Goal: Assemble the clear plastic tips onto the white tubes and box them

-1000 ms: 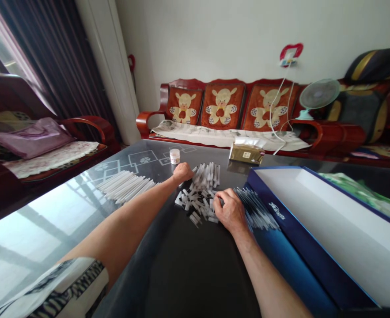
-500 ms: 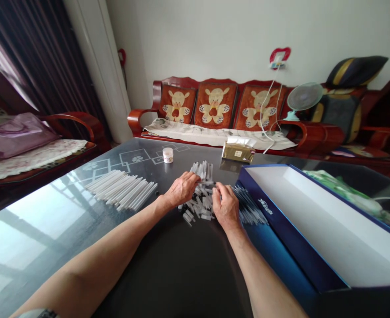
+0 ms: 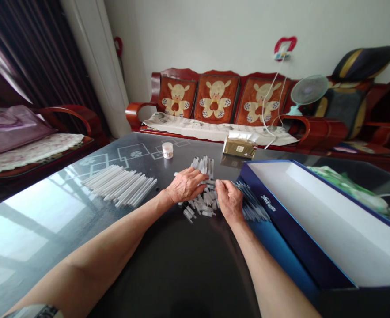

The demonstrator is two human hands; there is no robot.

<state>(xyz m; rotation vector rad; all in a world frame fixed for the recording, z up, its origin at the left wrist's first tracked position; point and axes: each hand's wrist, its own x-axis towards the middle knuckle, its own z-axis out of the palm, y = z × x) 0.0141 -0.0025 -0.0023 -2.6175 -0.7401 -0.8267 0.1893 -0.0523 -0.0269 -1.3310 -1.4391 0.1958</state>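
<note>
My left hand (image 3: 188,184) hovers over a pile of short translucent pen-cap-like pieces (image 3: 205,204), its fingers stretched out and slightly apart. Across from it, my right hand (image 3: 229,201) is closed, thumb pressed against the curled fingers; whatever it holds is hidden. A small clear piece shows in the gap between the two hands, and I cannot tell whether either touches it. Longer clear pieces (image 3: 203,164) lie just beyond my left fingers. Right of my right hand is a bundle of thin dark sticks, like pen refills (image 3: 255,205), beside the box.
White slim tubes (image 3: 120,184) lie in a row at left. A small round tub (image 3: 168,150) and a tissue box (image 3: 240,147) stand farther back. At right, a long blue box (image 3: 301,229) with a white inside borders the work area; a green-white plastic bag (image 3: 350,187) lies behind it.
My hands have moved apart; the slim piece they held between them is no longer seen spanning them. My left fingers have stretched out, and my right hand has closed. The view has tilted down slightly.
</note>
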